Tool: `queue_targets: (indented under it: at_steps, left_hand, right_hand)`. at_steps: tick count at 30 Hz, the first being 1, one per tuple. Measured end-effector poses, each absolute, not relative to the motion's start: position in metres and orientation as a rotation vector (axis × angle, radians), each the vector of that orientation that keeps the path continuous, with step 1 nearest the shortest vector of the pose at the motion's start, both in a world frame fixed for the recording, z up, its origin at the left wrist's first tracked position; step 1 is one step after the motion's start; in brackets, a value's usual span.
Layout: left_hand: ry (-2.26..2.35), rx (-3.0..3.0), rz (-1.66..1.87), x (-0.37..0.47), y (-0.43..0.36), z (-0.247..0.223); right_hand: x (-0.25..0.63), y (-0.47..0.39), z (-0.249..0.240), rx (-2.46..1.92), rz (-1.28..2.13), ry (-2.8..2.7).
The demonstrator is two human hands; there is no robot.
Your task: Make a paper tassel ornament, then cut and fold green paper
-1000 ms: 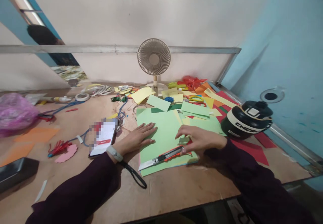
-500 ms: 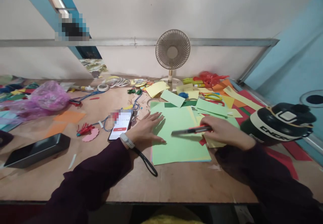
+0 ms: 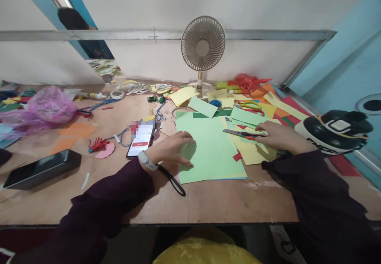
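Note:
My left hand (image 3: pixel 172 148) rests on the left side of a light green sheet of paper (image 3: pixel 212 149), its fingers bent a little and the thumb apart. Other sheets show in thin edges under that green one. In my right hand (image 3: pixel 272 137) is the handle end of a utility knife (image 3: pixel 238 133). The blade is out and points left across the right edge of the green sheet. Below the knife lie yellow paper (image 3: pixel 253 153) and a small red scrap (image 3: pixel 237 157).
A phone (image 3: pixel 141 139) lies left of my left hand, and a dark speaker-like box (image 3: pixel 43 168) farther left. At the back stands a small fan (image 3: pixel 203 37). Yellow-handled scissors (image 3: pixel 251 105) lie among paper pieces. A large black bottle (image 3: pixel 333 131) stands at right.
My right hand has moved the utility knife right and away from me, from above the green sheet to its right edge. My left hand stays on the paper. The view has tilted down.

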State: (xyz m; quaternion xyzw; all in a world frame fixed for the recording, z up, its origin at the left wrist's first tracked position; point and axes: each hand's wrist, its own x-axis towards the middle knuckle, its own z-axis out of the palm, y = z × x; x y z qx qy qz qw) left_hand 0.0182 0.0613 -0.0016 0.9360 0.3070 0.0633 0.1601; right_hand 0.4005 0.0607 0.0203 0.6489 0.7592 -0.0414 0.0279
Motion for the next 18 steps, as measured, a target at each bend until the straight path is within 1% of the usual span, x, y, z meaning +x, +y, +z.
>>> queue_targets:
  at_steps: [3, 5, 8, 11, 13, 18]
  left_hand:
    - [0.862, 2.621, 0.252, 0.014, 0.067, -0.006]
    - [0.845, 2.582, 0.297, 0.012, 0.071, -0.01]
    - [0.833, 2.552, 0.347, 0.01, 0.077, -0.015]
    - [0.842, 2.536, 0.386, 0.009, 0.08, -0.017]
    - [0.85, 2.528, 0.404, 0.009, 0.08, -0.017]
    - [0.86, 2.518, 0.43, 0.008, 0.079, -0.016]
  right_hand:
    - [0.383, 0.058, 0.019, 1.884, -0.11, 2.632]
    - [0.365, 0.052, 0.016, 1.749, -0.271, 2.864]
    - [0.331, 0.039, 0.008, 1.458, -0.606, 3.043]
    - [0.301, 0.023, -0.002, 1.228, -0.746, 3.076]
    - [0.287, 0.014, -0.007, 1.163, -0.749, 3.078]
    - [0.277, 0.007, -0.013, 1.083, -0.626, 3.14]
